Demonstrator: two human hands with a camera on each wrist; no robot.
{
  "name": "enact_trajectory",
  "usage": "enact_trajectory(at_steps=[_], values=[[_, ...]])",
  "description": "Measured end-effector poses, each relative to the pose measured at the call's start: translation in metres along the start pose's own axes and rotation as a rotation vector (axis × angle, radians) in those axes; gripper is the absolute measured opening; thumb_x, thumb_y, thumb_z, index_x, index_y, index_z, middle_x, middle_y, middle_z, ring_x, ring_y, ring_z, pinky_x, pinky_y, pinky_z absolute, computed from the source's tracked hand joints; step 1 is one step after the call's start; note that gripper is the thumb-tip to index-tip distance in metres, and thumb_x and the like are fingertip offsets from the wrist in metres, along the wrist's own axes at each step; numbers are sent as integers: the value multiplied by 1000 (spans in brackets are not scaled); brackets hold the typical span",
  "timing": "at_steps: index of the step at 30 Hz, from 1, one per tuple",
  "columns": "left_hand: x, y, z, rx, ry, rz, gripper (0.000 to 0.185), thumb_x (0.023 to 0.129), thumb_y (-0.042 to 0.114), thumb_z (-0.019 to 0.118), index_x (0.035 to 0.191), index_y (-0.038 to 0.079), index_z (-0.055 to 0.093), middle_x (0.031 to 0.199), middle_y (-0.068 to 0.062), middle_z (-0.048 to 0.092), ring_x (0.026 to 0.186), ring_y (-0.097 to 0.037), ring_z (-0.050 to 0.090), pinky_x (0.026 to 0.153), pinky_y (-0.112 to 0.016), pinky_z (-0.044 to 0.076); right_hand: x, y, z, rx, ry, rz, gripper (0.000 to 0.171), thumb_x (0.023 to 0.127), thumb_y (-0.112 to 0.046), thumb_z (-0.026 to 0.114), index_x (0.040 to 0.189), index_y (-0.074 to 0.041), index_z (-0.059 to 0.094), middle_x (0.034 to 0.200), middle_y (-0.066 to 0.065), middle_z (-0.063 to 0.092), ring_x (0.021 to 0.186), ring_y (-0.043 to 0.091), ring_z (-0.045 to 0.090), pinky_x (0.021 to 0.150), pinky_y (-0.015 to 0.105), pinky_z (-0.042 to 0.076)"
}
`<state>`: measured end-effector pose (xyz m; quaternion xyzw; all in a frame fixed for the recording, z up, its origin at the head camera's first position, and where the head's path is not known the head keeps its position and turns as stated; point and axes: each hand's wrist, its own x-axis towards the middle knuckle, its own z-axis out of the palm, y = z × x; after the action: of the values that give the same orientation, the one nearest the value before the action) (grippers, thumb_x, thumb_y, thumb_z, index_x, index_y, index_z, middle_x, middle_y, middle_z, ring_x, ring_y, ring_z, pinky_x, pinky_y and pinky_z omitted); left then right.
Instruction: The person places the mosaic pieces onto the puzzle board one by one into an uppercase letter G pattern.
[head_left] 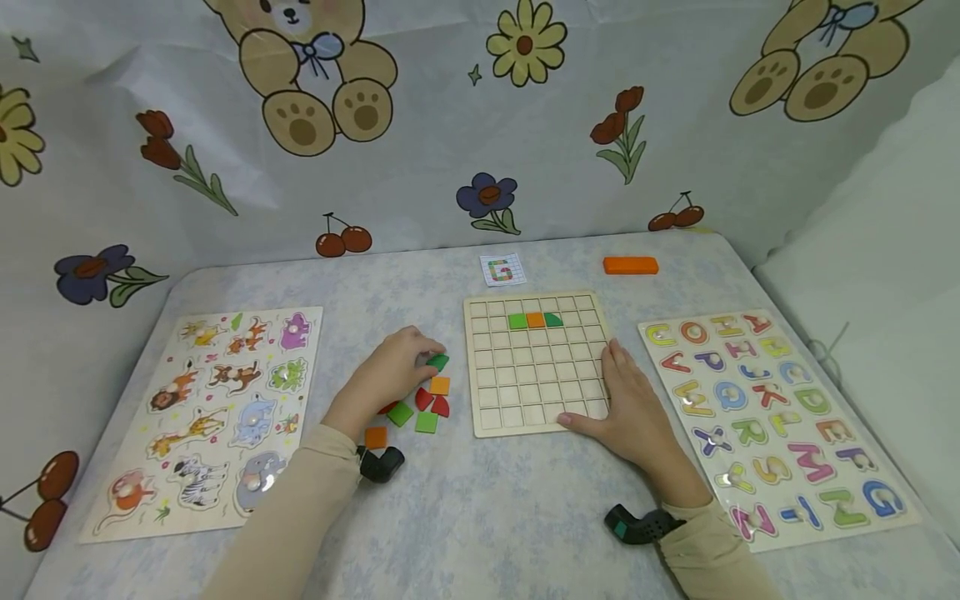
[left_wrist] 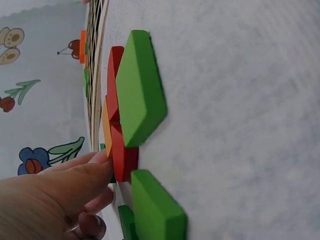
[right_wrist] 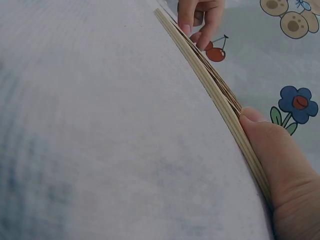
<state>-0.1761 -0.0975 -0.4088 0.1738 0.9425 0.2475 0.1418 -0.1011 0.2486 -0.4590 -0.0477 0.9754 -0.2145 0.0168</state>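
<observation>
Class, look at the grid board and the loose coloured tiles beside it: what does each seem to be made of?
The grid board looks like pale unpainted plywood: the right wrist view shows thin stacked layers along its edge. The coloured tiles seem to be wood under smooth, opaque green, red and orange paint, thick with crisp edges; plastic cannot be ruled out.

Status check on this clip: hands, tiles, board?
Left hand pinches green tile from loose pile. Right hand flat on grid board, steadying it. Three tiles already placed. Nothing in the way.
</observation>
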Motion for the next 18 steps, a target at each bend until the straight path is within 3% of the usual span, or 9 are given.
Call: enact_trajectory(at_steps=[7,12,18], values=[[2,3,2,34,-1,-1,24,93,22,71,113,8,68,109,-6,60,97,-21,57,88,-36,52,0,0,-1,1,0,-4,131,71,-74,72,157,3,9,166,20,3,152,43,12,120,59,18],[2,6,5,26,-3,-28,28,98,23,65,119,6,64,113,-8,59,99,-21,58,90,-36,52,0,-1,-1,-1,-2,0,131,72,-74,72,157,3,9,166,20,3,152,43,12,120,59,18],[9,18,5,-17,51,-46,28,100,23,60,122,5,60,113,-8,59,100,-20,57,90,-35,51,0,-1,-1,1,-1,-2,131,72,-73,72,157,3,8,166,20,3,152,43,11,120,59,17]])
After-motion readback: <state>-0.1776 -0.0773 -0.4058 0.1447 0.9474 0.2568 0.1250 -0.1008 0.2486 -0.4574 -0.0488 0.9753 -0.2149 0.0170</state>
